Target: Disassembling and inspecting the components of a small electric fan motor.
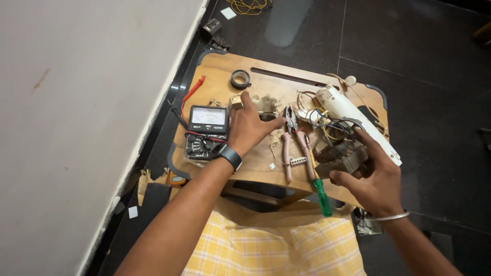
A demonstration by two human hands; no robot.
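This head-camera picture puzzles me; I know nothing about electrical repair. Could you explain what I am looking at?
The camera sits on the person's head and looks down at their own two bare hands over a small wooden table standing on a dark floor.

The left hand, with a dark watch on the wrist, rests on the table beside a black meter with a dial and a red probe lead.

The right hand, wearing a metal bangle, has its grip around a dark motor-like part with wires running to a white appliance body.

Between the hands lie pink-handled pliers and a green-handled screwdriver. A roll of black tape lies farther back.
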